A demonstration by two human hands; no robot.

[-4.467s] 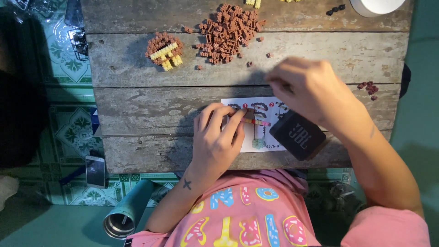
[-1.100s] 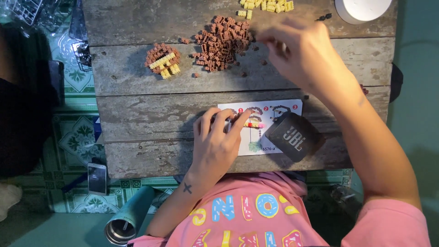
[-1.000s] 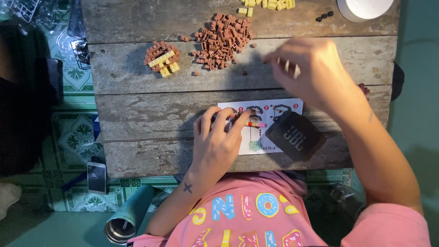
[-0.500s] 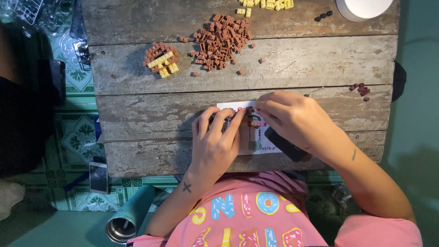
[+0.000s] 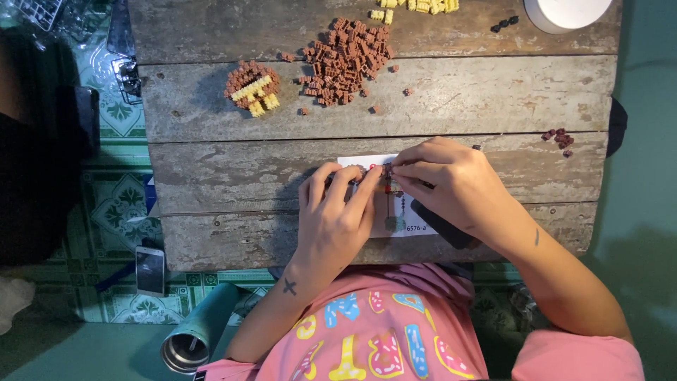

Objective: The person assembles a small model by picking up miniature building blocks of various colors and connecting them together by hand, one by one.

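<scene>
Where fingertips meet, both hands [image 5: 395, 197] mid-plank, table edges [image 5: 606, 141] well apart.

A sheet of paper [image 5: 395, 212] is laid near the front edge of the table [image 5: 493, 92], with both hands [image 5: 338, 212] met on it over a small block piece. Behind it, a heap of blocks [image 5: 345, 60] is spread, with a small built model [image 5: 252, 86] to its left. On the floor at left, a phone [image 5: 149, 270] is laid.

A home, it seems: a weathered plank worktop [image 5: 493, 99] strewn with toy bricks [image 5: 345, 60] stands on patterned floor tiles [image 5: 116, 212], with a phone [image 5: 149, 270] lying left of the worktop's near edge.
</scene>
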